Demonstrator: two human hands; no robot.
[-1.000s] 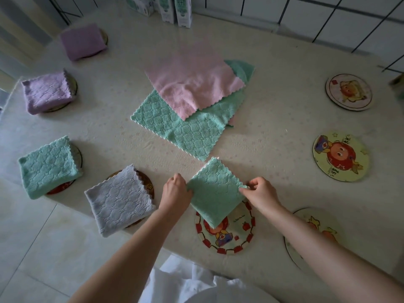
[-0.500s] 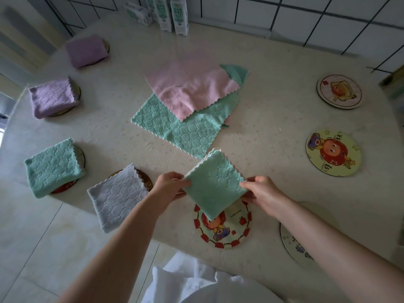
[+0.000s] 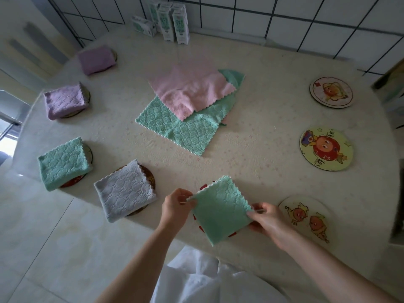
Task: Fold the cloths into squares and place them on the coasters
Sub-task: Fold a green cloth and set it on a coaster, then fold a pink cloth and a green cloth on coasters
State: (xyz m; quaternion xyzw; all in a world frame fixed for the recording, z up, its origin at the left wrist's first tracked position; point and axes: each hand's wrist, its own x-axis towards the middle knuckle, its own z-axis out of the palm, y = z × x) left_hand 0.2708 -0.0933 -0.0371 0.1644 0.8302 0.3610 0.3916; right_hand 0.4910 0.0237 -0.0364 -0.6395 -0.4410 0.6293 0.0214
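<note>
Your left grip (image 3: 177, 207) is pinching the left corner of the folded green cloth (image 3: 220, 211), fingers curled on its scalloped edge, and your right grip (image 3: 269, 219) is pinching the opposite right corner, so the cloth is stretching between the two as a square turned like a diamond. Directly beneath it the red-rimmed coaster (image 3: 202, 186) is peeking out at the far-left and near-right edges; whether the cloth is touching the coaster or hanging just over it cannot be told. Just left of your left grip a folded gray cloth (image 3: 125, 191) is lying on a brown coaster (image 3: 148, 178), and farther left a folded mint cloth (image 3: 63, 164) is covering another coaster (image 3: 73, 182). Beyond those, well away from your left grip, a lilac cloth (image 3: 64, 100) and a purple cloth (image 3: 96, 60) are each sitting folded on a coaster. Straight ahead of both grips, well apart from them, a pink cloth (image 3: 192, 90) is lying spread across an unfolded green cloth (image 3: 185, 130) on the tabletop (image 3: 262, 171). Just right of your right grip a coaster with two cartoon figures (image 3: 305, 217) is lying flat, with two more picture coasters farther beyond it.
</note>
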